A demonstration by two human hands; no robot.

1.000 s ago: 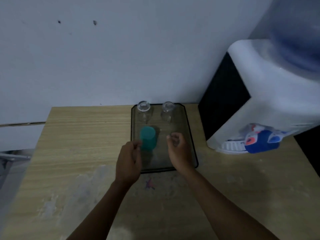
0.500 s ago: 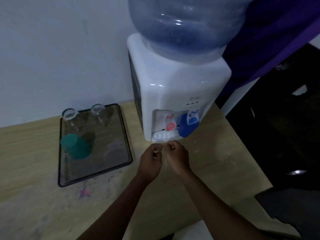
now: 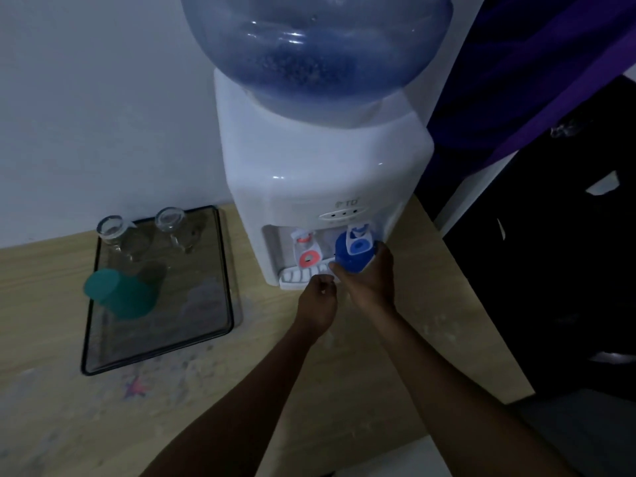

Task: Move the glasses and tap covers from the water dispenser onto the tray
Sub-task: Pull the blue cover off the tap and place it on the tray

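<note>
Head view shows my right hand (image 3: 370, 280), empty a moment ago, now wrapped around the round blue plastic tap cover (image 3: 354, 258) at the white water dispenser (image 3: 323, 173), my left hand (image 3: 318, 301) loosely curled and empty beside it, so I judge this cover goes next to the dark rectangular tray (image 3: 225, 270).

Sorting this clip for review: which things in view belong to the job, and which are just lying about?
Part of the job: blue cover in the right hand, left hand, teal cover, two glasses, tray, water dispenser.

Lying about: star sticker, water bottle, purple cloth.
</note>
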